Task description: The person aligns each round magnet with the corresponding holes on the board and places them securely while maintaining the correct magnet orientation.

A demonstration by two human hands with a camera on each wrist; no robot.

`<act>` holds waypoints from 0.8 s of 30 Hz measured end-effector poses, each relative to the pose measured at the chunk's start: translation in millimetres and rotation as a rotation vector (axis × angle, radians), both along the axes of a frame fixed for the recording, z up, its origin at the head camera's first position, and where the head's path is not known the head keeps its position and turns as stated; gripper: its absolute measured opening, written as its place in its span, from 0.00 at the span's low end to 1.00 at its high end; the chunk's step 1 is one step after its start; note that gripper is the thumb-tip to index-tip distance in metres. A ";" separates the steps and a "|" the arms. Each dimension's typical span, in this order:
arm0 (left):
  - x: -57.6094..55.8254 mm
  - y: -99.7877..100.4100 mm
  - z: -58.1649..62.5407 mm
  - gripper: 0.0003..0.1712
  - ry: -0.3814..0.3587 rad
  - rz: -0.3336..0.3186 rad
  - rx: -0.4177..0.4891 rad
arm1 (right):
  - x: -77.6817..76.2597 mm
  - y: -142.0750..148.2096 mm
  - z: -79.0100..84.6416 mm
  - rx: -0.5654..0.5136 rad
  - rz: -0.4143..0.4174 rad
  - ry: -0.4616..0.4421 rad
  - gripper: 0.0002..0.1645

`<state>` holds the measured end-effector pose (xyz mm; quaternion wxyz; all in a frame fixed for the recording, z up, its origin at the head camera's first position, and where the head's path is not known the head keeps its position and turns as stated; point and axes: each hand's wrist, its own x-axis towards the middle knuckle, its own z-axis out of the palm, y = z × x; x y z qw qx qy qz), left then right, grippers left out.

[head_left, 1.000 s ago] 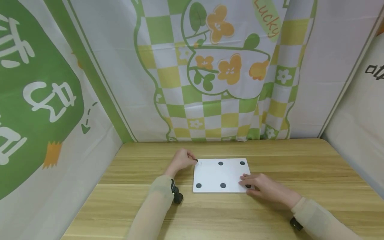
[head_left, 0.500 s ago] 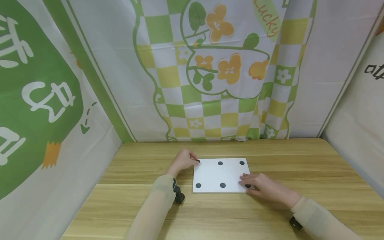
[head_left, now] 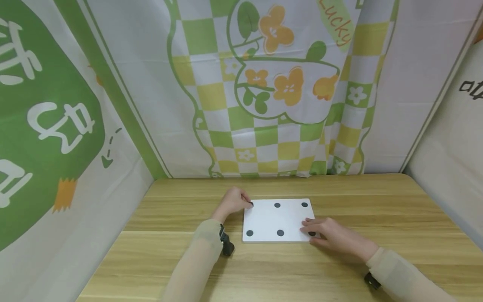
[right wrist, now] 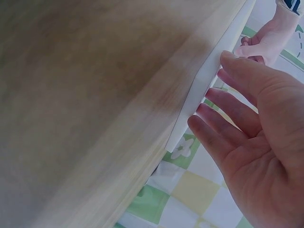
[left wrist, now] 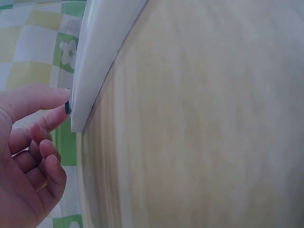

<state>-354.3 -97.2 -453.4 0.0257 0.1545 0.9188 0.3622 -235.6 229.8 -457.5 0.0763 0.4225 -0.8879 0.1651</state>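
Observation:
A white rectangular board (head_left: 264, 219) lies on the wooden table, bearing several flat black discs, among them a far middle disc (head_left: 277, 205) and a near left disc (head_left: 250, 233). At its far left corner my left hand (head_left: 233, 201) pinches another black disc (left wrist: 68, 106) between thumb and index finger, right at the board's face; the other fingers are curled. My right hand (head_left: 332, 234) rests at the near right corner, its fingers extended over the board and partly covering a disc (head_left: 312, 233). In the right wrist view its fingertips (right wrist: 194, 122) are at the board's edge.
The wooden table (head_left: 264, 272) runs on around the board. Behind it hangs a green, yellow and white checked curtain (head_left: 264, 142), with printed cloth walls on both sides. A small black camera (head_left: 227, 247) is strapped to the left wrist.
My left hand has shifted slightly right, bringing its black disc a little inward over the board's far left corner. The right hand and the board stay put.

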 end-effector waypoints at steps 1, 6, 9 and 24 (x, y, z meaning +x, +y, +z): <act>0.1 0.1 0.5 0.07 0.002 -0.005 -0.003 | 0.1 0.1 0.1 0.000 -0.003 -0.004 0.18; 0.9 1.3 3.8 0.06 0.007 -0.017 -0.040 | -0.3 0.2 0.5 0.001 0.000 0.003 0.18; 1.1 2.0 4.9 0.06 0.009 -0.013 -0.071 | -0.1 -0.2 1.1 0.000 0.003 0.010 0.19; 2.5 5.5 6.9 0.05 0.021 0.002 -0.124 | 1.9 -1.3 2.3 0.010 0.000 0.000 0.18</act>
